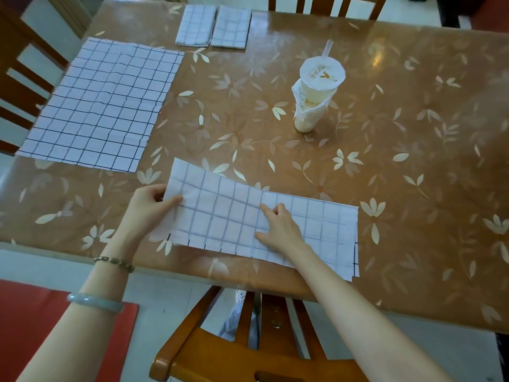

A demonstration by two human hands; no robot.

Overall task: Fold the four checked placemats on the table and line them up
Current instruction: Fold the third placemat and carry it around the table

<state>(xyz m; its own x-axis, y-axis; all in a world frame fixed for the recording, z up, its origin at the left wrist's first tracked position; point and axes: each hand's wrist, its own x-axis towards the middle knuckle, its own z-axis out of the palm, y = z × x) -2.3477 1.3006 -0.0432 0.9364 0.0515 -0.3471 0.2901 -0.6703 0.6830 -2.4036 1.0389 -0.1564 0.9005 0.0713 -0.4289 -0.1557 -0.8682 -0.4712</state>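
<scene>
Near edge: wooden chair [248,354] back against table [413,175]. Half-folded placemat [316,230] lies as long strip along near table edge. Left hand [150,208] pinches strip's left end, thumb on top, end slightly raised. Right hand [278,230] presses strip near its middle with index finger and thumb on cloth, other fingers curled, nothing gripped. Mid-left: unfolded placemat [102,106] lies flat. Centre-right: sealed drink cup [316,92] with straw, upright. Far edge: left folded placemat [196,26] and right folded placemat [232,27] side by side, just beside each other.

sealed drink cup [316,97] w/ straw [327,48], chairs [248,354]
</scene>
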